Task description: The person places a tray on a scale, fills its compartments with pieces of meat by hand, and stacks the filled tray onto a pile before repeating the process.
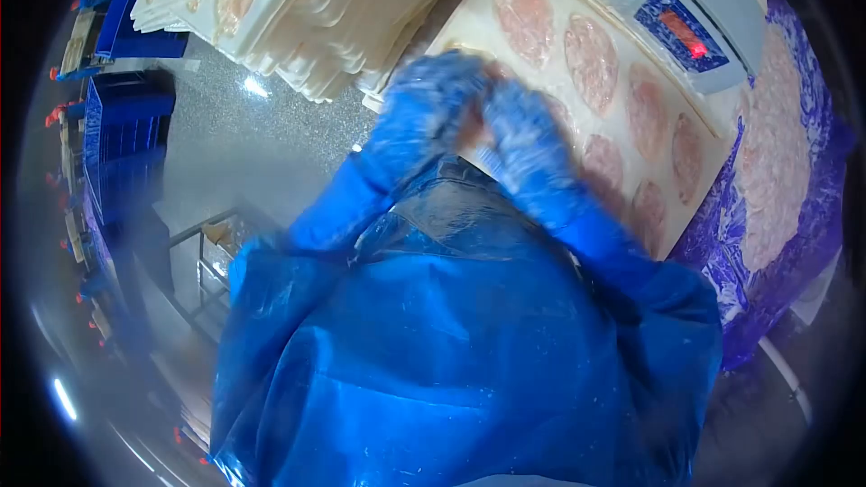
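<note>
The pink meat patty (476, 128) lies between the two gloved hands, at the near left part of a white sheet (474, 22). The left hand (428, 104) is on its left side, the right hand (528, 140) on its right; both come in so close that neither is clearly nearer. The hands are bent inward and appear to touch the patty, but they are blurred and their backs face the camera, so I cannot tell whether either one grips it. They hide most of its outline, and its long axis cannot be read.

The uncovered patties give a clearer line: the far one (523, 20) has its long axis running mostly away from the person, its far end leaning left. Another patty (603, 162) lies just right of the right hand. A stack of white sheets (352, 22) stands beyond the left hand.
</note>
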A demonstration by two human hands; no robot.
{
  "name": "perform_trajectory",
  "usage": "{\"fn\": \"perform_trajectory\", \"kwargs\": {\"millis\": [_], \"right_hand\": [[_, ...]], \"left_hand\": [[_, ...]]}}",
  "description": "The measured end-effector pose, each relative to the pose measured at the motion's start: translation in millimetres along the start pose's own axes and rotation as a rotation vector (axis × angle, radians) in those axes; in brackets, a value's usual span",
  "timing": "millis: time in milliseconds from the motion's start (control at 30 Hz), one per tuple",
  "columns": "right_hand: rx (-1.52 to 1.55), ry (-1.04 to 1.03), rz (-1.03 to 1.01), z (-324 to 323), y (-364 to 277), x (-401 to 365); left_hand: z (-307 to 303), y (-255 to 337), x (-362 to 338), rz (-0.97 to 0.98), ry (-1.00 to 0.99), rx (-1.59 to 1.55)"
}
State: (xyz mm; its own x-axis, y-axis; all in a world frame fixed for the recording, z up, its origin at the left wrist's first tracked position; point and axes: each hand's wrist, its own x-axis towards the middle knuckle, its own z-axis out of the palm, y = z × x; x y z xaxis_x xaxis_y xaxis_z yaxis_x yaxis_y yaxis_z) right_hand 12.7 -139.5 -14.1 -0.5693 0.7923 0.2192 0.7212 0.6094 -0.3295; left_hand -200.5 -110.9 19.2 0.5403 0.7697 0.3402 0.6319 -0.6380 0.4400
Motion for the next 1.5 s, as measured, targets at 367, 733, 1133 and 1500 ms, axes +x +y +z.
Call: {"fn": "perform_trajectory", "kwargs": {"millis": [367, 733, 1133, 1500], "right_hand": [[0.389, 0.077, 0.122, -2, -30, -22], [-0.226, 0.464, 0.685, -113, 197, -204], [-0.517, 0.338, 0.493, -103, 277, -204], [-0.477, 0.205, 0.593, -117, 299, -191]], "left_hand": [[49, -51, 27, -0.019, -0.115, 0.473], [58, 25, 13, -0.115, -0.133, 0.226], [93, 101, 27, -0.02, -0.204, 0.06], [127, 141, 40, 0.599, -0.63, -0.283]]}}
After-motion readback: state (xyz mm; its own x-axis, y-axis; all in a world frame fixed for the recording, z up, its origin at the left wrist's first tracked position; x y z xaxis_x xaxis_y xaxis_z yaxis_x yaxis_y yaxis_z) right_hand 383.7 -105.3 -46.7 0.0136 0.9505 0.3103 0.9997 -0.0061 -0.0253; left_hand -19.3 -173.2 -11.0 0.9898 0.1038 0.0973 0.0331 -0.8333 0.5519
